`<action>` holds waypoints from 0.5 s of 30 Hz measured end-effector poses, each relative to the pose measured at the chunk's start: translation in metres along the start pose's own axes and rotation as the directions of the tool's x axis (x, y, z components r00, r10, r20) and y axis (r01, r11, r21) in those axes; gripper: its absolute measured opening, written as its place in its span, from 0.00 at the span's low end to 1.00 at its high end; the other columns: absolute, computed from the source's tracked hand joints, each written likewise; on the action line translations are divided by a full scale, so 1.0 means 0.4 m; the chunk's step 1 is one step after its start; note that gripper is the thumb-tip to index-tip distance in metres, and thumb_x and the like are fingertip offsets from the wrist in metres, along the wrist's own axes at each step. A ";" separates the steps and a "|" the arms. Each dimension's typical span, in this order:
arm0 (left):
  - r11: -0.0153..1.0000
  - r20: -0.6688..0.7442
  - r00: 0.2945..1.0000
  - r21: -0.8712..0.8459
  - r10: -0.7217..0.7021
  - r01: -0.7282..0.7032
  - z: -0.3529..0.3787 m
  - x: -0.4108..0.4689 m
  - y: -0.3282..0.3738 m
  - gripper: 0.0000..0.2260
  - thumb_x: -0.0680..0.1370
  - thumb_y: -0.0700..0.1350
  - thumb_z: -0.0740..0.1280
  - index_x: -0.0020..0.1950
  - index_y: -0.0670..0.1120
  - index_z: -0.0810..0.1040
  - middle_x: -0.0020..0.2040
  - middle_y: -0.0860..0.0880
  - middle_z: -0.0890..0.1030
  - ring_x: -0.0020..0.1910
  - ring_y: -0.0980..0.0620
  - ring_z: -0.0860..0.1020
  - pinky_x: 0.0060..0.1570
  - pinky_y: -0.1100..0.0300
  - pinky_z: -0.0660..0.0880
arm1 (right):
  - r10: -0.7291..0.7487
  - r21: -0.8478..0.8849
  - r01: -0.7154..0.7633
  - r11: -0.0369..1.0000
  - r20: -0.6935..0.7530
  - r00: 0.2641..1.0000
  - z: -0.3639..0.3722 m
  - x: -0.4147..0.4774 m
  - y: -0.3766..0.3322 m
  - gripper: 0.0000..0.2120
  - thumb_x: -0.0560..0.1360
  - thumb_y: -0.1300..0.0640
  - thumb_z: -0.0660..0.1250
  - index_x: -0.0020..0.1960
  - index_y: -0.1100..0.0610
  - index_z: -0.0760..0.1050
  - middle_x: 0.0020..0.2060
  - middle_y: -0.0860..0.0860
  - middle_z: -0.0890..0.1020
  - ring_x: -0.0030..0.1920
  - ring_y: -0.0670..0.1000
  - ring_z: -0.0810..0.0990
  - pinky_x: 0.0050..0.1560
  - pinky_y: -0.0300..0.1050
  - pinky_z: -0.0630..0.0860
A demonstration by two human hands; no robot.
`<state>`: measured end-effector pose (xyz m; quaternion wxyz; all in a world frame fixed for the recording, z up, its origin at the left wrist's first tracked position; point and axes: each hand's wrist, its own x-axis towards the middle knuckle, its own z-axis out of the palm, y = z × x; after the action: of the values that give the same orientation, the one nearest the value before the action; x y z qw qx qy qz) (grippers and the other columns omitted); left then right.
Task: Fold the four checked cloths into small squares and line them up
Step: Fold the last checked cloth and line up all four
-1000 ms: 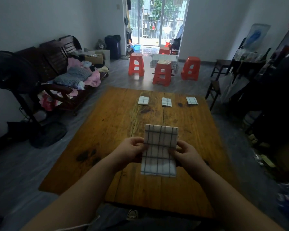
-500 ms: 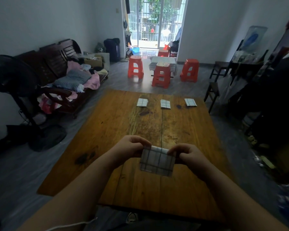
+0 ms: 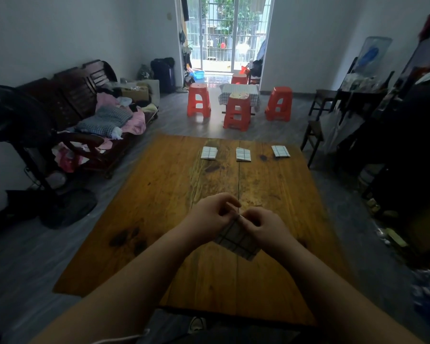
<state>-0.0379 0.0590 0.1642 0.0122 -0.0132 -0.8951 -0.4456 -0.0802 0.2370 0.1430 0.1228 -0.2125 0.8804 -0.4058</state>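
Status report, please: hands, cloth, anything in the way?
Left hand and right hand both pinch the fourth cloth over the table. Three folded cloths in a row, far edge. Nothing between.

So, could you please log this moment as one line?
fourth cloth: mid-fold | left hand: pinches it | right hand: pinches it | three folded cloths: row, table far end

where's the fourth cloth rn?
Head view, centre: fourth cloth pinched between left hand and right hand over the near half of the table; three folded cloths sit at its far edge.
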 end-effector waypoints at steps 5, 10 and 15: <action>0.999 0.007 1.000 0.029 -0.030 0.030 0.015 -0.004 0.001 0.08 0.79 0.46 0.69 0.57 0.52 0.80 0.51 0.58 0.81 0.51 0.60 0.79 0.50 0.59 0.80 | -0.001 -0.036 0.000 0.999 -0.015 1.000 -0.001 -0.013 0.004 0.06 0.79 0.46 0.65 0.48 0.44 0.80 0.42 0.44 0.83 0.44 0.46 0.82 0.48 0.55 0.83; 0.997 -0.014 0.997 0.007 -0.080 0.080 0.022 0.002 0.002 0.03 0.78 0.50 0.70 0.49 0.52 0.82 0.46 0.56 0.81 0.47 0.59 0.78 0.46 0.61 0.77 | -0.007 -0.084 0.001 0.996 -0.066 0.998 0.002 -0.025 -0.010 0.08 0.81 0.48 0.63 0.50 0.46 0.81 0.41 0.44 0.82 0.43 0.46 0.80 0.47 0.55 0.82; 0.992 -0.047 0.991 -0.041 -0.123 0.121 0.010 0.001 -0.001 0.04 0.79 0.48 0.70 0.49 0.49 0.83 0.46 0.54 0.82 0.48 0.57 0.79 0.51 0.54 0.80 | -0.048 -0.038 0.045 0.998 -0.074 0.996 0.002 -0.041 -0.017 0.08 0.81 0.51 0.64 0.47 0.48 0.81 0.40 0.45 0.82 0.41 0.46 0.80 0.45 0.53 0.82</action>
<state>-0.0385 0.0619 0.1615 0.0068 0.0523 -0.8850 -0.4625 -0.0635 0.2403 0.1484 0.0762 -0.2197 0.8864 -0.4002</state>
